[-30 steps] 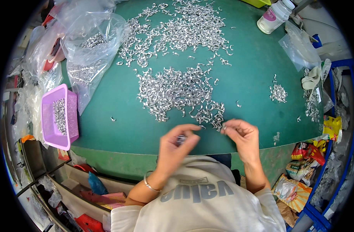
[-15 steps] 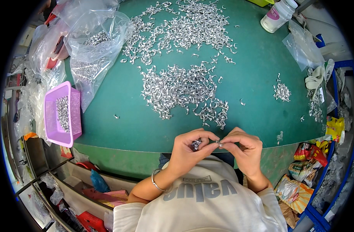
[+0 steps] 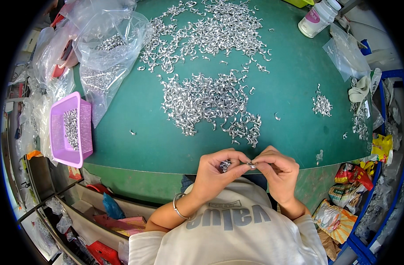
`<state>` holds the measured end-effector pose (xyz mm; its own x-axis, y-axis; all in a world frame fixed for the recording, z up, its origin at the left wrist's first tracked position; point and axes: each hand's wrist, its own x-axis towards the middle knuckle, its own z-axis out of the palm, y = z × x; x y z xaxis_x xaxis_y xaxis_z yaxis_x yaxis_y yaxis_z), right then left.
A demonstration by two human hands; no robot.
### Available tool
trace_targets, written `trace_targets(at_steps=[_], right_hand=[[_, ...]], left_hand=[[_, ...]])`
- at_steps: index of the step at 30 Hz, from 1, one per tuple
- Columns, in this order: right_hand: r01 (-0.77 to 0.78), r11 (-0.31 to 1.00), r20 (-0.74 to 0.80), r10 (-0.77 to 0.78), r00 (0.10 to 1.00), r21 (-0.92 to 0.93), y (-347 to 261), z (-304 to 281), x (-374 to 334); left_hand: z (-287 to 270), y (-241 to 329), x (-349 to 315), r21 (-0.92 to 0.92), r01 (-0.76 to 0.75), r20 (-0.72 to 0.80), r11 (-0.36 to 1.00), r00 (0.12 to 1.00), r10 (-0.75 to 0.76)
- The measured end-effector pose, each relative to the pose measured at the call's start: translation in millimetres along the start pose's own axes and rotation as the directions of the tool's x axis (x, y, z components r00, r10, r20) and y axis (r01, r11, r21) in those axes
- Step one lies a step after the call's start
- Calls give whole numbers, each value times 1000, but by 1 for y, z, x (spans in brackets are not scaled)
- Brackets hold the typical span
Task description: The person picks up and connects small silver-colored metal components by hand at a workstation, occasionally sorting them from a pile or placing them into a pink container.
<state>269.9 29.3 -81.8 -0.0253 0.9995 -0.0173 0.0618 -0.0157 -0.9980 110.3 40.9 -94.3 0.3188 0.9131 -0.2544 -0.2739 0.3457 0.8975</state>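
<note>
At the near edge of the green table [image 3: 290, 128], my left hand [image 3: 217, 170] and my right hand [image 3: 277, 170] meet fingertip to fingertip. Between them they pinch one small curved silver metal piece [image 3: 251, 165], partly covered by the fingers. Several more silver pieces [image 3: 225, 165] sit in the curl of my left hand. Just beyond my hands lies a pile of the same curved metal pieces [image 3: 206, 101]. Farther back, a larger pile [image 3: 228, 28] spreads over the table.
A purple plastic basket [image 3: 86, 128] with small metal pieces stands at the left edge. Behind it lies a clear plastic bag [image 3: 127, 53] holding more. On the right are a small heap [image 3: 322, 106] and a white jar [image 3: 314, 24]. Blue shelving [image 3: 365, 247] stands lower right.
Almost nothing differs. My fingertips have shifted slightly around the small metal piece, which is turned a little between them.
</note>
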Motion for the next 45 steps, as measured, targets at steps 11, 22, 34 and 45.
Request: trace_targets(at_steps=[11,22,34,45], right_hand=[[42,997,19,-43,999,59,17,1,11],[87,622,-135,-302,944,-778,-65,-28,43],[109,581,-152,-382,912,-807,-119,-33,46],[161,633,-133,-392,910,-758,-46,-82,67]], left_hand=[[-10,-13,13,-168,116,81,979,991,-103],[-12,123,29,-305,268,-76,914,950,-304],[35,259,203,-36,-191,-285,981,943,173],[43,132,69,118,154,7,981,988,-156]])
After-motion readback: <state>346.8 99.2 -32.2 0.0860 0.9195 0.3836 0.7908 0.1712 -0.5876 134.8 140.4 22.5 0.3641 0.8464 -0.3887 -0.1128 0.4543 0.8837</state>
